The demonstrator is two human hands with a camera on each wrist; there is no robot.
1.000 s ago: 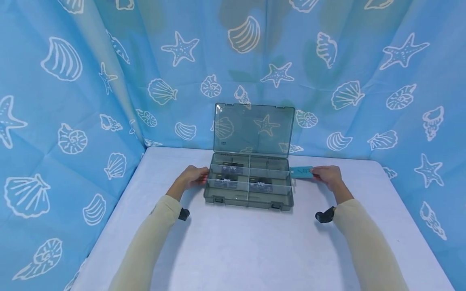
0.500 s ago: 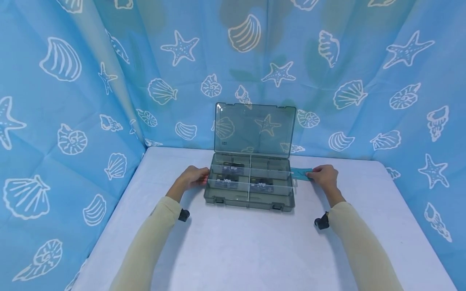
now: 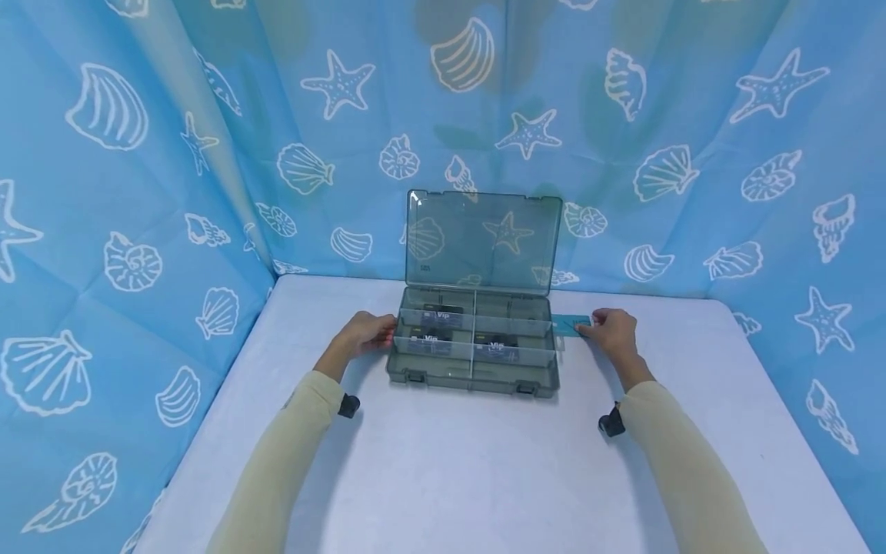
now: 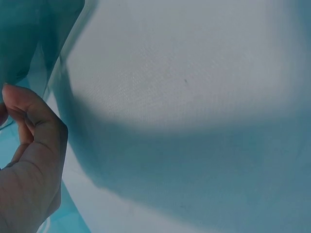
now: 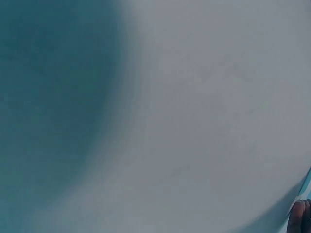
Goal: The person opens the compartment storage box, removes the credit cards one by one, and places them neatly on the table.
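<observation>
In the head view a smoky clear plastic compartment box (image 3: 472,381) stands with its lid raised at the back. Dark cards marked "Vip" lie inside: one card (image 3: 443,315) in the back left compartment, another card (image 3: 431,339) in the middle left, a third card (image 3: 496,346) in the middle right. My left hand (image 3: 365,334) grips the box's left side, its thumb and bent fingers at the edge in the left wrist view. My right hand (image 3: 612,334) pinches the right end of a flat teal packet (image 3: 566,324), whose left end meets the box's right wall.
The box stands near the back of a white-covered table (image 3: 477,469). A blue curtain (image 3: 374,177) printed with shells and starfish closes in the back and both sides. Dark wrist cameras (image 3: 349,405) hang below both sleeves.
My right hand has shifted slightly left along the teal packet, with the thumb now over its face. The left hand and box stay in place; the head view has tilted slightly.
</observation>
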